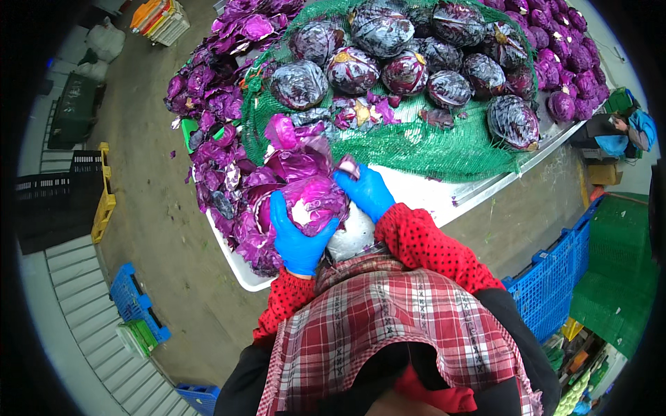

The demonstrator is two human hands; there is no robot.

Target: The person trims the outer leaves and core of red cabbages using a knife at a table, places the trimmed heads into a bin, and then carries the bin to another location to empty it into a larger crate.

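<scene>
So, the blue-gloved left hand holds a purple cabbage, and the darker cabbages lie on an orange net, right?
No: the head view shows the net under the darker cabbages is green, not orange. The blue-gloved left hand does hold a purple cabbage.

Cabbages (381,29) on net (437,147), net on table (463,194); leaf heap (215,156) left of net, second cabbage pile (569,59) right.

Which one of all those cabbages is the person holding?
The bright purple cabbage with a white patch, cupped by the blue-gloved left hand. The other whole cabbages lie farther back, out of hand.
</scene>
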